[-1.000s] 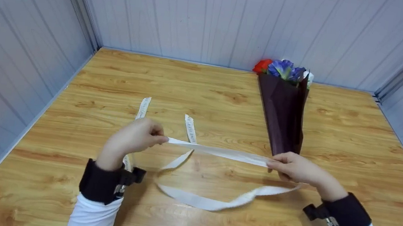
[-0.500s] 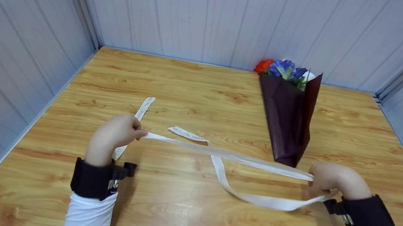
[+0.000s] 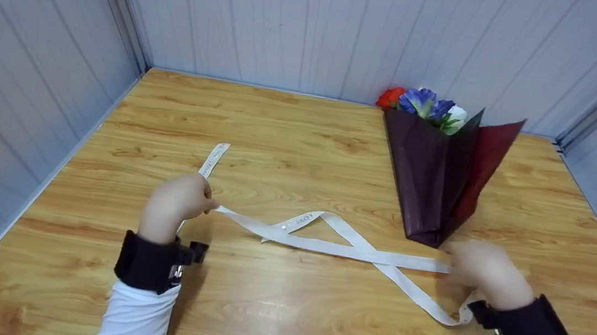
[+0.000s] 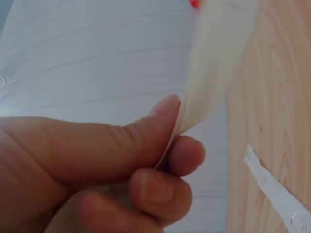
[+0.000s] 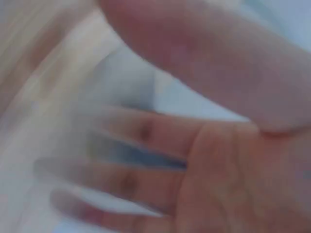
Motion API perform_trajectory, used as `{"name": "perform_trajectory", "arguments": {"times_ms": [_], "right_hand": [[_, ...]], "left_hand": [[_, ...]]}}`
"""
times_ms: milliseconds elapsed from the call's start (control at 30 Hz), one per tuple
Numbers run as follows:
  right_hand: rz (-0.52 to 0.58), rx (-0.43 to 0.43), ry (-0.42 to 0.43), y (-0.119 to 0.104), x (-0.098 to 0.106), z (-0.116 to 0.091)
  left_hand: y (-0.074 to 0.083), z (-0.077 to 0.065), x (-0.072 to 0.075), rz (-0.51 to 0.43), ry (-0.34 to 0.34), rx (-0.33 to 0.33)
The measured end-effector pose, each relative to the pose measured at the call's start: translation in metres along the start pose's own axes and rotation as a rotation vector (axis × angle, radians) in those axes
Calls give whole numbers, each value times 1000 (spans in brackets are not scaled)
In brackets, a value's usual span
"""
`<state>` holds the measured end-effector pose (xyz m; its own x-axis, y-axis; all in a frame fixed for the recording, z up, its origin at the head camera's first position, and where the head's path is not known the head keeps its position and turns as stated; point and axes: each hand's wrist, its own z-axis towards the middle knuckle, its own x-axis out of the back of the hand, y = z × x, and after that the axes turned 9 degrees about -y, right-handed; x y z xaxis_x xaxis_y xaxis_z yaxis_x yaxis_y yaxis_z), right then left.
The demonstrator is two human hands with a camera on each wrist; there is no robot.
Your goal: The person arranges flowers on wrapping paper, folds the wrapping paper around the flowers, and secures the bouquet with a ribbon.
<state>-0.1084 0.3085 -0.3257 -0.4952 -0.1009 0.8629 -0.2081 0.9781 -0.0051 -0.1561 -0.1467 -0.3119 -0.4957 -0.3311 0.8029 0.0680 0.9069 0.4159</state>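
Note:
My left hand (image 3: 175,202) pinches one end of a white printed ribbon (image 3: 323,246) between thumb and fingers; the left wrist view shows the pinched ribbon (image 4: 218,63) close up. From there the ribbon stretches rightward, crosses over itself and loops near my right hand (image 3: 487,273). That hand is blurred; in the right wrist view its fingers (image 5: 160,187) are spread and the palm shows. Just beyond it lies a bouquet (image 3: 422,175) with red, blue and white flowers in dark maroon wrapping, its right flap (image 3: 490,165) spread outward.
A printed white strip of ribbon (image 3: 214,158) lies on the wooden table (image 3: 302,134) behind my left hand, partly hidden by it. Pale panelled walls (image 3: 324,31) stand at the back and both sides.
The ribbon was drawn out rightward between both hands; now it sags and crosses itself, and the right hand's fingers are spread. The bouquet's right flap has swung outward to the right.

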Motion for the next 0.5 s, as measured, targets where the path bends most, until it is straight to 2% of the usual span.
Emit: {"name": "perform_trajectory", "arguments": {"times_ms": [33, 133, 200, 333, 500], "right_hand": [[-16, 41, 20, -9, 0, 4], [-56, 192, 152, -38, -6, 18], [-58, 245, 191, -55, -10, 27], [-78, 264, 209, -76, -17, 41], [-76, 302, 205, -77, -20, 49]], "left_hand": [[0, 1, -1, 1, 2, -4], [1, 4, -3, -6, 6, -20], [1, 6, -5, -14, 8, -29], [1, 9, -6, -40, 8, -39], [0, 9, -5, -32, 31, -47]]}}
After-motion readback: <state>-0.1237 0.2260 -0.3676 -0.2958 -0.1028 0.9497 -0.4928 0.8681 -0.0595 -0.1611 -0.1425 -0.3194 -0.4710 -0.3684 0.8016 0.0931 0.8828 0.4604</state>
